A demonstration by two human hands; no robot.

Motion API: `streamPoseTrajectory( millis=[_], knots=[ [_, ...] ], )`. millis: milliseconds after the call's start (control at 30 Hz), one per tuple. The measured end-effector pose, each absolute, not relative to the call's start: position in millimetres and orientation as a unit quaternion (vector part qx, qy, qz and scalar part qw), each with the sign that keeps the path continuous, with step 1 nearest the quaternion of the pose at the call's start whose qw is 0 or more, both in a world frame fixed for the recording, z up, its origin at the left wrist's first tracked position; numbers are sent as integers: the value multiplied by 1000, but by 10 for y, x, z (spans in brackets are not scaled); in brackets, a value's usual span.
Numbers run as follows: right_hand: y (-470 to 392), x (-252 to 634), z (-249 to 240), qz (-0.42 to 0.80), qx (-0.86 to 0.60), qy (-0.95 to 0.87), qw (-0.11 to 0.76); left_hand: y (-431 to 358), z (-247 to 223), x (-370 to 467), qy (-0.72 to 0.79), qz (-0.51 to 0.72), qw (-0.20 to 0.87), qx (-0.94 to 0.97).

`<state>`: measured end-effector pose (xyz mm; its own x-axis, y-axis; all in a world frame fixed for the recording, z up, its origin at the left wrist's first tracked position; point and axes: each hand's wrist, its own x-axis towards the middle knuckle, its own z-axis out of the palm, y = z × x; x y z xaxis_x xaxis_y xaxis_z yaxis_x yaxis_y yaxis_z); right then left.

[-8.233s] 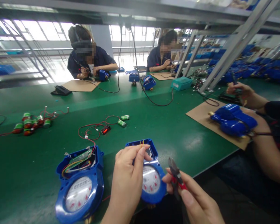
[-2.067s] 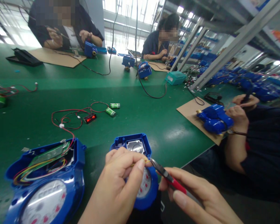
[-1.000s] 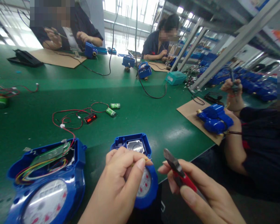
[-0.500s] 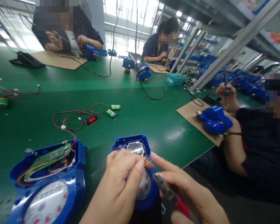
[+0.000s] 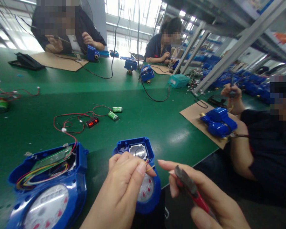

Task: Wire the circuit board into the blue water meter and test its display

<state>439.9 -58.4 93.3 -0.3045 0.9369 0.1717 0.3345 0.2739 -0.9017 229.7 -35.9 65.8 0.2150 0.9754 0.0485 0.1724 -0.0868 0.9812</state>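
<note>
Fingertips pressed together, my left hand [image 5: 124, 181] pinches thin yellow and red wires [image 5: 151, 168] above the round-dialled blue plastic meter [image 5: 146, 208]. Their ends point right, toward my right hand [image 5: 211, 186], wrapped around red-handled dark metal cutters [image 5: 189, 184] angled up-left, apart from the wires.

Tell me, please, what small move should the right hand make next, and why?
Probably bring the red-handled pliers toward the yellow wire: the left hand pinches it with a bit sticking out, while the right hand holds the pliers close by but not touching it.
</note>
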Motion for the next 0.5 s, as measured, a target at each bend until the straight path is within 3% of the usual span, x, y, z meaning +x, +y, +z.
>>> streamPoseTrajectory(
  millis=[167, 500],
  knots=[
    [-487, 4278, 957, 436, -435, -703, 355, -332, 663, 2345, 467, 436, 448, 626],
    [-467, 4287, 897, 442, -451, -658, 411, -326, 701, 2293, 451, 378, 482, 649]
  ],
)
